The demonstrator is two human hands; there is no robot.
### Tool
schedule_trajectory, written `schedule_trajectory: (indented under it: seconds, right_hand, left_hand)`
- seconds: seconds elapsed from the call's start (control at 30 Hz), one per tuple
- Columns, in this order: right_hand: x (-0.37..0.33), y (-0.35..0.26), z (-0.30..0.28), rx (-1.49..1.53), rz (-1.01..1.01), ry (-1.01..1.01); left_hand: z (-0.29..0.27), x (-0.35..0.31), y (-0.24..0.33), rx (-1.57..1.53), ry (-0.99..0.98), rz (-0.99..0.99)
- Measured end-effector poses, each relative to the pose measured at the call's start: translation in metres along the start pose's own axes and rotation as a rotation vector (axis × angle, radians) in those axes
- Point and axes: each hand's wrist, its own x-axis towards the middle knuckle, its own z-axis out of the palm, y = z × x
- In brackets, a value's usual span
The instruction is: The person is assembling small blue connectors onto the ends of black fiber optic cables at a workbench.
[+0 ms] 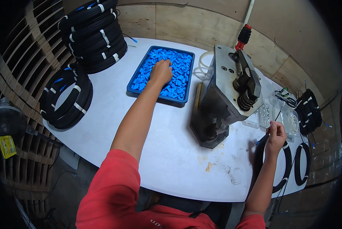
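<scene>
My left hand [162,72] is down at the heap of small blue plastic pieces [180,78], which fills a dark blue tray [136,91]. Its fingers are curled together, and the fingertips are hidden, so what they grip cannot be made out. At the right, my right hand [277,137] pinches a thin black cable [280,112], whose end sticks up above the fingers. Below this hand lies a coil of black cable [287,168] on the white table [171,152].
Between my hands stands a heavy metal press [220,91]. Stacked black cable coils [98,42] and a lower coil pile [68,99] are at the left. Further right are clear plastic boxes [264,116], another coil [303,164] and a hanging bundle [309,110].
</scene>
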Motion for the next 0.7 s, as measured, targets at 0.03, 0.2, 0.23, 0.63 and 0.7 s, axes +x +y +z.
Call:
schedule_trajectory:
  seconds: [0.03, 0.2, 0.23, 0.63, 0.7]
  right_hand:
    - [0.0, 0.0, -0.001, -0.006, 0.006, -0.003]
    - [0.0, 0.001, -0.003, -0.009, 0.005, 0.001]
    - [-0.001, 0.0, -0.002, -0.013, 0.007, 0.0]
    - [-0.001, -0.001, 0.003, -0.049, -0.008, -0.002]
    - [0.0, 0.0, 0.001, -0.045, -0.02, -0.006]
  left_hand:
    - [0.0, -0.001, 0.001, -0.006, 0.014, -0.008]
    - [-0.003, -0.006, 0.002, -0.017, 0.028, 0.01]
    - [-0.003, -0.006, 0.001, -0.019, 0.045, 0.012]
    - [-0.007, -0.004, 0.002, -0.19, 0.057, -0.008]
    - [-0.008, -0.003, 0.008, -0.217, 0.029, -0.035]
